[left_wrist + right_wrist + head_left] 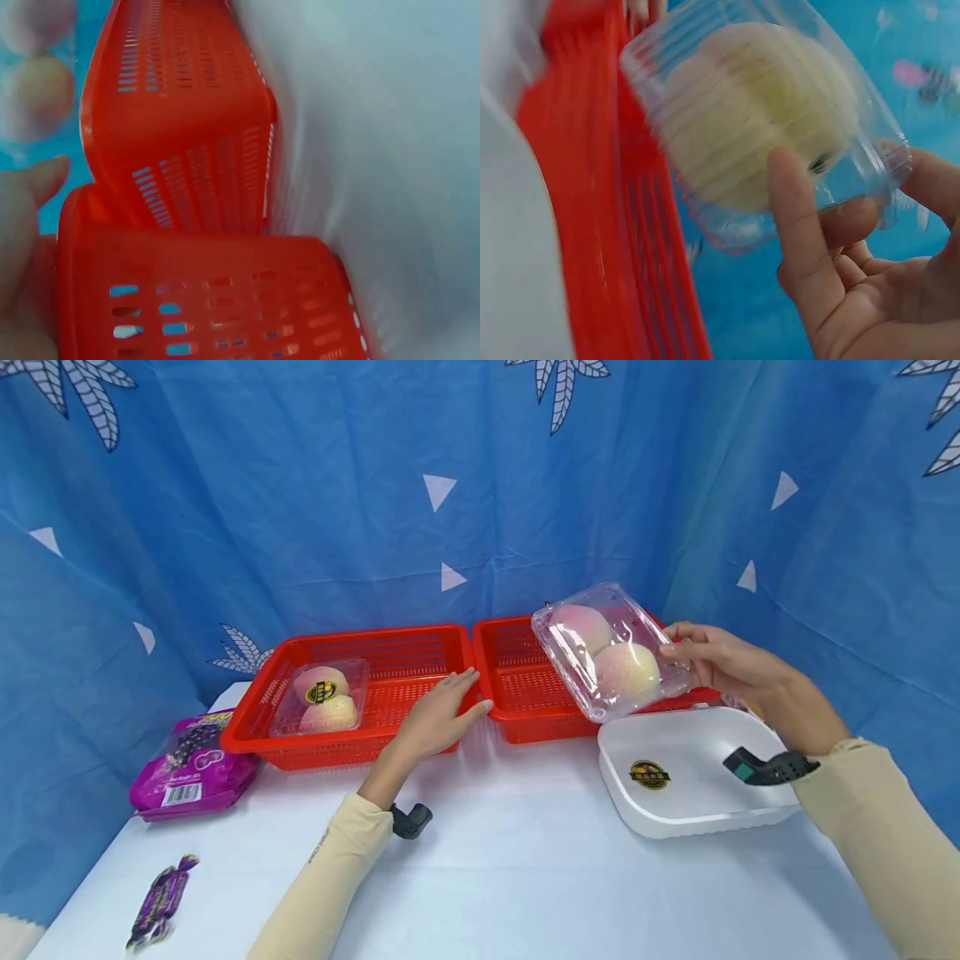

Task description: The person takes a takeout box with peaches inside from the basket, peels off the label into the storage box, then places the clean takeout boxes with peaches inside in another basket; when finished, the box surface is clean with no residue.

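My right hand [723,664] pinches one edge of a clear plastic box [630,610] with two peaches [628,672] inside. The box is tilted and held up over the right red basket [517,714]. In the right wrist view, the thumb and fingers [802,217] press on the box's end. My left hand [438,714] lies with straight fingers over the right end of the left red basket [300,743], where the two baskets meet. Another clear box of peaches [330,710], bearing a black-and-gold label, sits in the left basket's left end.
A white plastic tub [697,760] with a black-and-gold sticker stands at front right, under my right wrist. Left of the baskets lies a purple grape-printed bag [195,768]. A purple-wrapped candy [160,902] lies at front left. Blue curtain [337,510] closes off the back and sides.
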The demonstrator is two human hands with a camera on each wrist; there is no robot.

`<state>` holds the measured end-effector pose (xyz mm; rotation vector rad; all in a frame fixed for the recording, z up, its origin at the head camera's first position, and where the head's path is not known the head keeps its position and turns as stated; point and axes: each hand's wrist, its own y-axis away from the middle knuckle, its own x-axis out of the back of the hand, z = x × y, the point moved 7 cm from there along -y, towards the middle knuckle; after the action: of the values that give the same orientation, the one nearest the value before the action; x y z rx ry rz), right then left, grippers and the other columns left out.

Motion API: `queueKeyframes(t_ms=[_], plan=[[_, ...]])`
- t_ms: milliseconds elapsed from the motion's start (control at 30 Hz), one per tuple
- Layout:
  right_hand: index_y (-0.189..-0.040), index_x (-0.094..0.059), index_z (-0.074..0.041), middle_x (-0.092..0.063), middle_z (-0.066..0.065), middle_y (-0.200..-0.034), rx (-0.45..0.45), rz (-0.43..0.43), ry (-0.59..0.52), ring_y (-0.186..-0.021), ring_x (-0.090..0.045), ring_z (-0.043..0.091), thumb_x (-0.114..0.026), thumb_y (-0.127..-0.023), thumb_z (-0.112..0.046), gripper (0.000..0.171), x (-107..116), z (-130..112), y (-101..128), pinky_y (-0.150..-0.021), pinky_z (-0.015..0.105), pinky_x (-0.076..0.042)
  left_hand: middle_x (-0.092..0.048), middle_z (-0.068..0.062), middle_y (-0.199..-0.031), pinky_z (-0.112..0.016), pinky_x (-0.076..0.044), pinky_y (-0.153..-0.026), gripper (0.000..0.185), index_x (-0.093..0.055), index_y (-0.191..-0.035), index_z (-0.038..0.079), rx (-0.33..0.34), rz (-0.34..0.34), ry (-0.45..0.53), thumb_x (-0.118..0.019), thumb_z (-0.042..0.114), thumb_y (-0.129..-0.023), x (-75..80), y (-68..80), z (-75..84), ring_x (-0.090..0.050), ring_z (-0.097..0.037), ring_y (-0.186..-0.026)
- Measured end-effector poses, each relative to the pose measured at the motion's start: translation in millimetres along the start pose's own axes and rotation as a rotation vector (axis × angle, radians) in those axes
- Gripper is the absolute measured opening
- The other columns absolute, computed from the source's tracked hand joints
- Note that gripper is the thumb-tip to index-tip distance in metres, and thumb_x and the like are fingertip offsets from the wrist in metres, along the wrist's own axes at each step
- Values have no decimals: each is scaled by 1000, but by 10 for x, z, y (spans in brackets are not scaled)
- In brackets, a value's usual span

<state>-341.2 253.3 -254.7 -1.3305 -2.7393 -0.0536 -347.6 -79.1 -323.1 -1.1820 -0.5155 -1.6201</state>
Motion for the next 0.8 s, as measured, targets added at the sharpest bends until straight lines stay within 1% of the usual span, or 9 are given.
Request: queueKeyframes(t_ms=[133,267,367,467,533,600,633,700,800], plan=[[-106,-56,-13,-61,-2,-94,-133,88,28,-74,-59,9,-44,-102,-13,13,413,111,-214,-75,26,-57,-27,-3,-157,-52,-25,-113,68,-35,-149,15,15,-37,-101,-43,56,-96,-54,-21,5,-24,-31,-144],[-107,-58,-12,-62,0,-98,-257,171,62,-85,-65,15,-45,-102,-16,14,737,269,-345,-83,36,-56,-26,-3,-157,-56,-28,-111,65,-35,-149,19,5,-35,-140,-41,56,-96,-70,-19,-1,-26,-35,-142],[-111,-59,-6,-62,2,-98,-321,207,76,-87,-65,18,-45,-102,-16,19,871,408,-407,-89,42,-53,-26,-2,-157,-59,-29,-109,63,-35,-149,22,4,-32,-158,-40,56,-97,-73,-15,-2,-26,-37,-142],[-127,-42,2,-58,4,-102,-374,228,82,-89,-63,18,-45,-102,-16,32,922,553,-448,-93,45,-50,-25,-1,-157,-59,-30,-108,63,-35,-150,24,13,-32,-171,-40,56,-97,-73,-12,0,-26,-37,-142],[-142,-17,1,-53,5,-107,-396,249,72,-91,-62,17,-47,-101,-17,54,933,634,-464,-94,46,-49,-26,-1,-157,-59,-30,-108,62,-35,-150,24,15,-31,-175,-39,57,-97,-74,-14,4,-27,-37,-141],[-146,10,-2,-48,7,-111,-406,258,63,-92,-62,16,-47,-101,-17,75,928,695,-482,-94,46,-49,-26,-1,-157,-58,-29,-109,62,-35,-150,24,12,-31,-176,-39,57,-97,-81,-17,6,-27,-38,-141],[-146,13,1,-48,8,-112,-409,270,59,-92,-62,16,-49,-100,-17,79,925,720,-491,-93,47,-49,-26,-1,-157,-58,-29,-109,62,-35,-149,24,10,-30,-176,-39,57,-97,-84,-20,7,-27,-38,-141],[-149,5,4,-50,8,-111,-420,291,51,-91,-63,17,-51,-99,-17,78,916,759,-510,-93,48,-48,-27,-1,-157,-58,-29,-110,62,-35,-149,23,8,-30,-177,-39,57,-97,-85,-24,6,-28,-38,-141],[-140,-29,6,-56,6,-105,-461,317,96,-90,-64,19,-56,-97,-17,56,887,786,-519,-91,47,-50,-27,-1,-157,-58,-29,-110,62,-36,-149,23,8,-31,-178,-39,56,-97,-85,-27,5,-28,-38,-141]])
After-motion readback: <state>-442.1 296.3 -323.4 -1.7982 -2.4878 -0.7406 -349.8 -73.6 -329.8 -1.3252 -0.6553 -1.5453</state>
